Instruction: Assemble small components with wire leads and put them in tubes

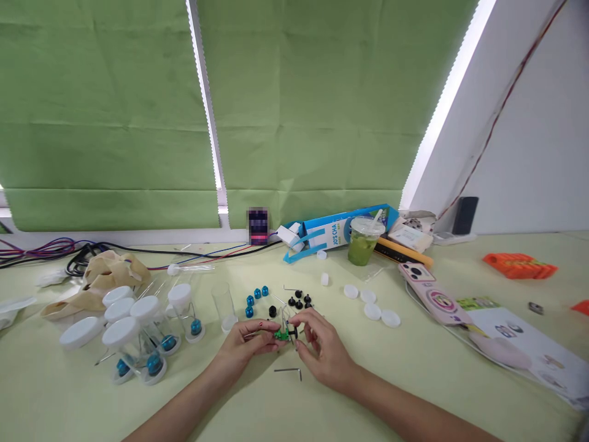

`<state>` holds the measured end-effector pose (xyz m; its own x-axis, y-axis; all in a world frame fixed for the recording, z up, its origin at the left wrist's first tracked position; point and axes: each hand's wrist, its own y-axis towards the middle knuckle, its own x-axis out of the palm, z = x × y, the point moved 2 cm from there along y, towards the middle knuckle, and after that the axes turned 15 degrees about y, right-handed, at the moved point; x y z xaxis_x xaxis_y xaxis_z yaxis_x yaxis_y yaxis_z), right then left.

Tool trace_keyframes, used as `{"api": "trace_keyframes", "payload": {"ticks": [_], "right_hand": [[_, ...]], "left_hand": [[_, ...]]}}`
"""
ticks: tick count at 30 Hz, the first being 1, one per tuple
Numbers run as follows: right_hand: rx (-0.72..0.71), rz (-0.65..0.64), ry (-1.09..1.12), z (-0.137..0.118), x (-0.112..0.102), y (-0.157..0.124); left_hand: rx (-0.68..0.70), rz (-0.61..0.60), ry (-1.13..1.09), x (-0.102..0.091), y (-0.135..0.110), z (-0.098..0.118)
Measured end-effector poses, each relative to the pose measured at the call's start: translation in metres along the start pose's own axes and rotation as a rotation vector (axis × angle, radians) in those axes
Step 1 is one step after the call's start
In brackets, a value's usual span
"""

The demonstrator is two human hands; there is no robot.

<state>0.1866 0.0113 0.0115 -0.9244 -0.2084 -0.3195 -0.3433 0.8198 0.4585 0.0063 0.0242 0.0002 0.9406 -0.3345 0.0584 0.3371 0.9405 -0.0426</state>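
Observation:
My left hand (243, 341) is closed in a pinch on a small green part (281, 335) low in the middle of the view. Thin metal wires stand up beside it. On its right side my right hand (326, 350) has its fingers curled round a small black knob-like piece (294, 333); fingers partly hide where the two pieces meet. An L-shaped hex key (291, 370) lies just below the hands. Beyond them are several blue round pieces (257, 293) and several black thumbscrew-like pieces (299, 304). A clear open tube (224, 308) stands left of my left hand.
Several clear jars with white lids (147, 307) hold blue pieces at left, near beige cloth (110, 273). White caps (372, 311) lie at right. A green drink cup (363, 242), blue bag (329, 233) and cables stand behind. A phone (435, 294) and orange object (519, 266) are farther right.

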Motion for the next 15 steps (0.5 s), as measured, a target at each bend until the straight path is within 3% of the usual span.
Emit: {"api": "trace_keyframes", "payload": {"ticks": [15], "right_hand": [[0.004, -0.005, -0.013, -0.0005, -0.0005, 0.001]], "left_hand": [[-0.009, -0.01, 0.006, 0.0005, -0.0013, 0.0013]]}}
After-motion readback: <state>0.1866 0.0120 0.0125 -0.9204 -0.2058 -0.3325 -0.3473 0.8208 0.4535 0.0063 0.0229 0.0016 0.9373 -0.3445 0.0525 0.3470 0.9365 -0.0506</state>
